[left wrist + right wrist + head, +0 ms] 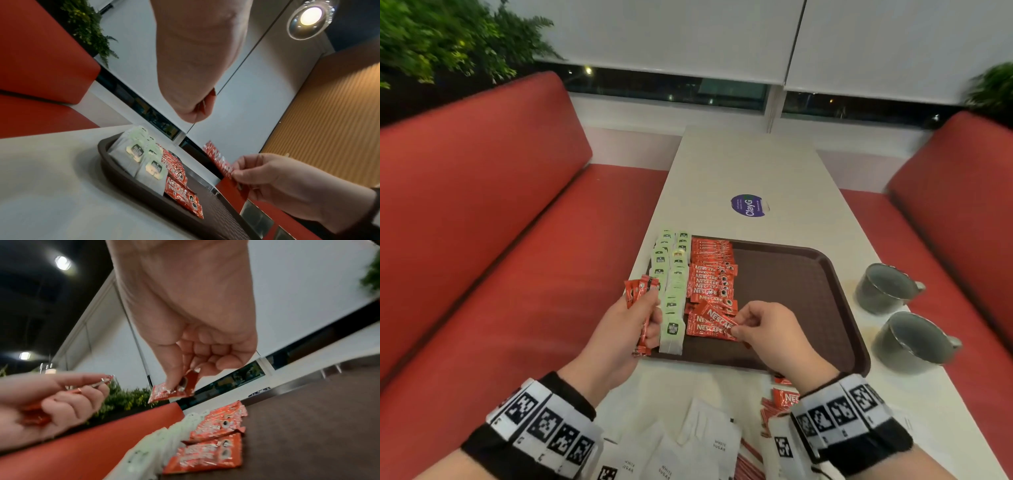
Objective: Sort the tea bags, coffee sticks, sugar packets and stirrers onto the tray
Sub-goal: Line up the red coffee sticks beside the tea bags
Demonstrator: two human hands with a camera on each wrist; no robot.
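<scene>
Coffee sticks (710,274) are lying in a row on the tray (798,294) beside the tea bags (671,274); the right hand (767,334) is pinching one stick (717,318) over them (the left hand (626,329) is gripping several more (642,308)).

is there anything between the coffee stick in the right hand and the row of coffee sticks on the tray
Nothing visible. The right hand pinches the coffee stick just above the near end of the coffee row on the tray, with only air below. The left hand holds its sticks off to the side.
</scene>
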